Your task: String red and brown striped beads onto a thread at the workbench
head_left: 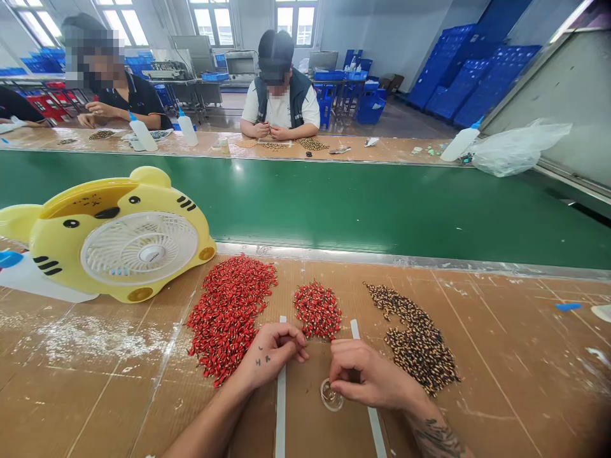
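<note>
My left hand hovers just below a small pile of red pieces with black and pale tips. Its fingers are bent and drawn together with the thumb; anything between them is too small to make out. A small, clear round dish lies on the brown board between two white strips. Over its right rim, my right hand holds thumb and forefinger in a pinch, and what they grip cannot be made out. A larger heap of the red pieces spreads left of my left hand. Small black-and-gold pieces lie beyond my right hand.
A yellow animal-faced fan stands at the left, with a white bottle behind it. A green conveyor belt runs across ahead. Beyond it, a person in a vest and others sit at a bench with bottles and small piles.
</note>
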A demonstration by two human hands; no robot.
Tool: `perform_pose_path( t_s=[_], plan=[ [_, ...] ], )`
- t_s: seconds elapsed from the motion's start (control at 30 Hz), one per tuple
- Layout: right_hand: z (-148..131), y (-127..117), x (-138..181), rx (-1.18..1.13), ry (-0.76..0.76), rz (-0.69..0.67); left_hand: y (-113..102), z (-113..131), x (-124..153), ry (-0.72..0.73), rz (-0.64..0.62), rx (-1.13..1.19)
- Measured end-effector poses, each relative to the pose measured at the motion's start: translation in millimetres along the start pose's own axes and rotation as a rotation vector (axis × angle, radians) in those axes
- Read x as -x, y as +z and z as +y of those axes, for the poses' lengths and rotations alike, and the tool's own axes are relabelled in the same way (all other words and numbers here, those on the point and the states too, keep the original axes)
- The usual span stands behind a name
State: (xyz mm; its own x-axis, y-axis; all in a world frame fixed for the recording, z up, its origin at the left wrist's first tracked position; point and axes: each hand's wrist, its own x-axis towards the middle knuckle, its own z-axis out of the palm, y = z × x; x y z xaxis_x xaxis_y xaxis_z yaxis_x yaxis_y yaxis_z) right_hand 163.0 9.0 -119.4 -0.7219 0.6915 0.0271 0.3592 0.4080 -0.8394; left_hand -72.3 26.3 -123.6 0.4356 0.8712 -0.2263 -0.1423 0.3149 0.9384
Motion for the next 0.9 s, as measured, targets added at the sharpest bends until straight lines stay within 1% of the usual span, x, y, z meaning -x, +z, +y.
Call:
perform_pose_path(
  t_s=[0.1,0.17,0.3,0.47,0.7,0.77,0.9],
  plan=[
    [0.2,-0.8,0.0,0.002,-0.005,-0.006,0.0,-0.2,-0.5,0.017,0.044,-0.027],
    [0.3,-1.3,0.3,0.000,-0.005,-0.009,0.4,0.6,0.1,0.012,0.040,-0.040],
    [-0.1,-2.5,1.7,0.003,-0.010,-0.017,0.8,-1.6,0.7,-0.022,-0.007,-0.029],
    [-2.3,-5.4,3.7,0.037,-0.022,-0.029,0.8,-8.0,-1.7,-0.069,0.039,0.024],
    [-2.7,-1.6,2.0,0.149,-0.109,0.052,2.4,-7.3,-1.9,-0.077,0.095,-0.085],
    [-2.8,-0.2,1.0,0.156,-0.091,0.028,2.8,-7.7,-1.2,-0.083,0.095,-0.078],
    [-2.9,-1.7,0.6,0.077,-0.045,-0.011,5.2,-9.8,-0.4,-0.094,0.095,-0.036]
  ],
)
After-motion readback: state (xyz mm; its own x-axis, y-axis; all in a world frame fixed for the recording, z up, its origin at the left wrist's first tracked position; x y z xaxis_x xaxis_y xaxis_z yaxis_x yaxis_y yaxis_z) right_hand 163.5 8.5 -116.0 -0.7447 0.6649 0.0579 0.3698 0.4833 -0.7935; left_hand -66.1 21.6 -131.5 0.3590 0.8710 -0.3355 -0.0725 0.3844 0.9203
